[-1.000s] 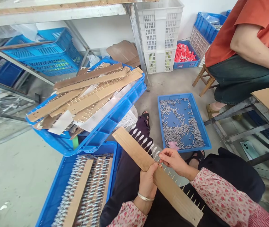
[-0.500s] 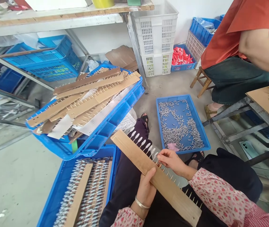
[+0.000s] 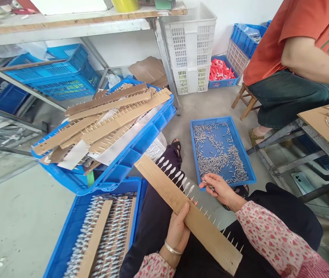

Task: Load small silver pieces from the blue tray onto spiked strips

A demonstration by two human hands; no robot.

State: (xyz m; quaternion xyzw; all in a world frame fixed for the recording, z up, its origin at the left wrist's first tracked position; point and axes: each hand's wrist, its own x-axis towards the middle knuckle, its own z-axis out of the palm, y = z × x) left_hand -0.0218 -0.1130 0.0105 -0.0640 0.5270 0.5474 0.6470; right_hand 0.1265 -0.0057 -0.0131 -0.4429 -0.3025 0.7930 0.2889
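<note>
Cardboard strip [image 3: 158, 180] lies gripped mid-length in the left hand [image 3: 177, 231].

We record bright, diffuse illumination across the frame; its source lies out of view. At upper right of centre, we find the wall [image 3: 241, 12] close to clipping. Shadows are soft, deepest beneath the workbench [image 3: 66, 29] at upper left. We note glossy highlights on the blue crate [image 3: 149, 133] left of centre and on the bracelet [image 3: 172, 248] at lower centre. The white pieces [image 3: 168, 167] on the cardboard strip [image 3: 164, 186] show little surface texture (their outlines remain legible). Towards the frame edges, we observe wide-angle stretching and softened detail.
</note>
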